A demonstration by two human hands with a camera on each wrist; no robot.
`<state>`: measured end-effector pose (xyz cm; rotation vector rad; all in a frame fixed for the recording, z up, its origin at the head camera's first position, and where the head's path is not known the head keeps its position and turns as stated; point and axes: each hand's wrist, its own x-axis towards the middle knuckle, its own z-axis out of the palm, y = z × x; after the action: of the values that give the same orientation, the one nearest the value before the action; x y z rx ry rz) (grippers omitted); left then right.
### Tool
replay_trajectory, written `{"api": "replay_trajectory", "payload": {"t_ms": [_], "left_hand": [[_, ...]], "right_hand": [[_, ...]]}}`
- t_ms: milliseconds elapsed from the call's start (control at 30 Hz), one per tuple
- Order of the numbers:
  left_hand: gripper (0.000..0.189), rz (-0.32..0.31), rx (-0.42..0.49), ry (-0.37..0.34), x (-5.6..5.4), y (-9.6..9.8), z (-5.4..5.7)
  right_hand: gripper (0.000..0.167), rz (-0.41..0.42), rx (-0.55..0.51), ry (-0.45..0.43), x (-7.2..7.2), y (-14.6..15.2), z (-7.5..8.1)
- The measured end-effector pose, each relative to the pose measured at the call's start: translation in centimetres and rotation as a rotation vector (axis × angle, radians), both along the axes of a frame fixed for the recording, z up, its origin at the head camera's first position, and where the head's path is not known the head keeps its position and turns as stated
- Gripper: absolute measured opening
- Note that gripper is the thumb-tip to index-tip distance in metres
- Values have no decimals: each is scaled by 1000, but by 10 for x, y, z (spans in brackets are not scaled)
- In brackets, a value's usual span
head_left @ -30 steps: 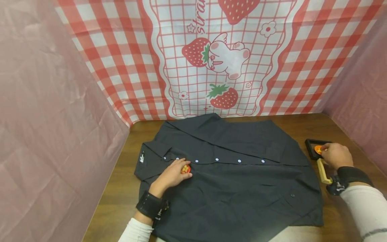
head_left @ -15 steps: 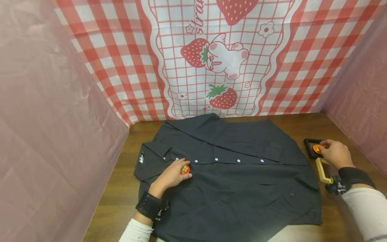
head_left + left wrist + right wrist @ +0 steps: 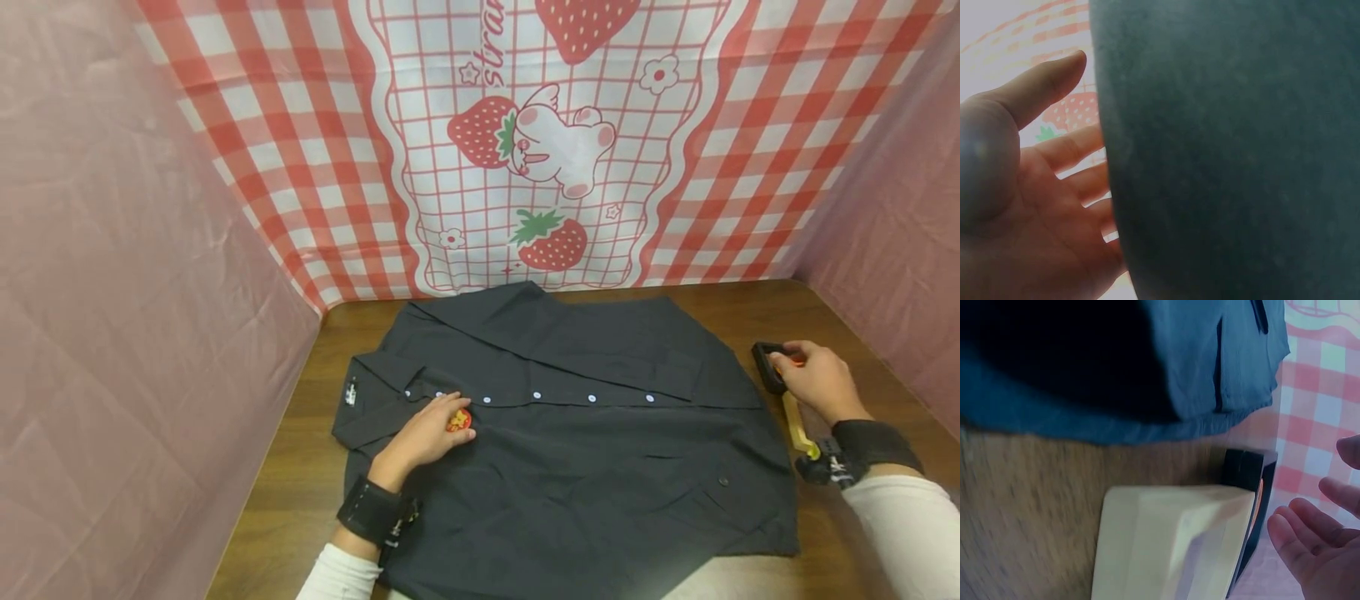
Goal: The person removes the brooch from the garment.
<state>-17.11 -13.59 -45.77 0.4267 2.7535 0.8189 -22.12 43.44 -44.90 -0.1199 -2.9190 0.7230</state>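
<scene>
A dark button-front shirt (image 3: pixel 570 467) lies spread over the wooden table. My left hand (image 3: pixel 427 433) rests on it near the collar, fingers extended. Between thumb and fingers a round red badge (image 3: pixel 459 420) with a yellow figure lies on the cloth. On the right, my right hand (image 3: pixel 817 383) is over a small black tray (image 3: pixel 767 368), its fingers loosely bent. Inside is an orange round badge, mostly covered by the hand; its orange edge (image 3: pixel 1257 505) shows in the right wrist view, with the fingers (image 3: pixel 1288 534) beside the tray.
A pale yellow open-sided box (image 3: pixel 1147 537) stands against the tray, close to the shirt's hem. Behind the table hangs a red-and-white checked strawberry cloth (image 3: pixel 555 150). Pink cloth walls (image 3: pixel 150 292) close off both sides.
My right hand has shifted left over the black tray and now hides most of the orange badge. The left hand and red badge have stayed in place.
</scene>
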Motion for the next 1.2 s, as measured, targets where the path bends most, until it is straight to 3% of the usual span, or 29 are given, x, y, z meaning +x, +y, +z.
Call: {"api": "replay_trajectory", "payload": {"t_ms": [700,1200], "left_hand": [[55,10,-21,9,0,0,1],[54,3,-8,23,0,-1,-2]], "right_hand": [[50,-1,-76,129,8,-33,-3],[55,55,-90,122,10,-49,6]]}}
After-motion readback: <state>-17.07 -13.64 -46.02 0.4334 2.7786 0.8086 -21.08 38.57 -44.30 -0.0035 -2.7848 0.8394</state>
